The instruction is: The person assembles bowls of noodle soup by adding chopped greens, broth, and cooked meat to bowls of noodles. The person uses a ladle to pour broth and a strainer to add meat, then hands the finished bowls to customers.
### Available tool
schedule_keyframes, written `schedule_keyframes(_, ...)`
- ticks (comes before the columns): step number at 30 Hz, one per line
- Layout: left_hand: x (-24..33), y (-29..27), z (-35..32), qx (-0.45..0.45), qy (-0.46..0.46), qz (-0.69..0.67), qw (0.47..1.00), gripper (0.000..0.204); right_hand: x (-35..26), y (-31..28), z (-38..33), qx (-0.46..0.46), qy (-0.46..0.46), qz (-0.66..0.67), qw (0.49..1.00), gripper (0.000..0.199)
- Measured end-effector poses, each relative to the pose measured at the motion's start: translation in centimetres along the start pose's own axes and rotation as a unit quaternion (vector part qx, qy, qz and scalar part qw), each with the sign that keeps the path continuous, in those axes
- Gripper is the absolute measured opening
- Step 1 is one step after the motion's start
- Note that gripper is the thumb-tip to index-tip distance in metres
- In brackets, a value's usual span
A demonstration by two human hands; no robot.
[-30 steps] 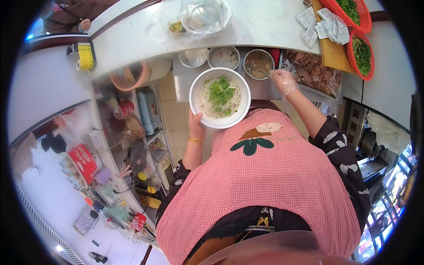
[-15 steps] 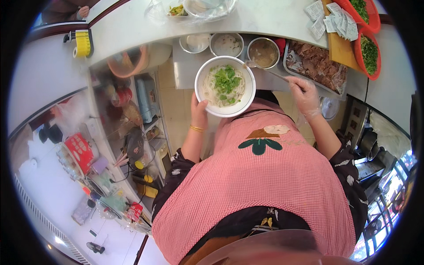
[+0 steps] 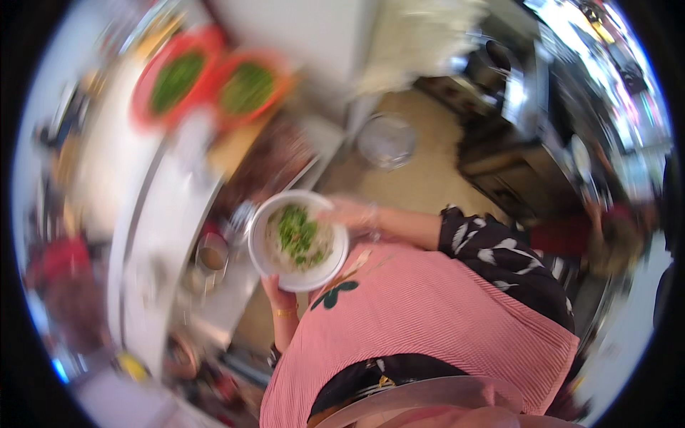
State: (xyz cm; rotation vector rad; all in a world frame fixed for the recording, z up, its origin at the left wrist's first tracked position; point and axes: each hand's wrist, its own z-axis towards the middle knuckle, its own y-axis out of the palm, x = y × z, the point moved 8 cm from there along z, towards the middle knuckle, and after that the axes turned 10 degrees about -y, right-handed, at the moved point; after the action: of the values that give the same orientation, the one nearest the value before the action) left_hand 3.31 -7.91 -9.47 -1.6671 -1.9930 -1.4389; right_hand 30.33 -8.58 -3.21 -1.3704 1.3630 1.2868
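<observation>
A white bowl [image 3: 337,258] of pale noodles topped with chopped greens [image 3: 296,230] is held in front of my apron. My left hand [image 3: 275,291], bare with a yellow bracelet at the wrist, grips the bowl's near-left rim. On the opposite side, my right hand [image 3: 348,217] in a clear plastic glove holds the bowl's right rim, its fingers blurred and partly lost against the white. No spoon shows in either hand. Just beyond the bowl, a tray of sliced meat [image 3: 270,160] sits on the counter, smeared by motion.
Two red baskets of chopped greens [image 3: 178,82] stand at the far left. A metal container [image 3: 212,254] sits by the counter edge. On the floor ahead is a round pale container [image 3: 386,140]. Dark kitchen equipment [image 3: 510,153] and another person [image 3: 615,232] are to the right.
My view has swung to the right, blurring the counter. My right hand has let go of the spoon and come to the bowl's rim. My left hand keeps hold of the bowl.
</observation>
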Motion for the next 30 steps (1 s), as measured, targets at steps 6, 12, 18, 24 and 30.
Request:
schedule_keyframes(6,-10.6,13.7,6.8,-0.165,-0.178,0.081,0.967,0.082,3.9,-11.2,-15.0,0.206,0.048,0.211,0.954,0.065)
schedule_keyframes(12,-11.1,23.3,12.9,-0.248,-0.275,0.177,0.912,0.076,6.9,-15.7,-18.6,0.384,0.015,0.286,0.878,0.05)
schedule_keyframes(18,-14.9,35.9,16.0,-0.335,-0.321,0.174,0.869,0.064,4.0,-22.6,-23.7,0.496,0.039,0.368,0.786,0.051)
schedule_keyframes(24,-13.4,44.0,16.5,-0.383,-0.339,0.199,0.836,0.064,-5.3,-27.5,-28.2,0.63,0.128,0.17,0.747,0.059)
schedule_keyframes(30,-11.2,38.0,9.9,-0.329,-0.391,0.281,0.813,0.049,-15.0,-19.7,-35.1,0.676,0.086,0.013,0.732,0.038)
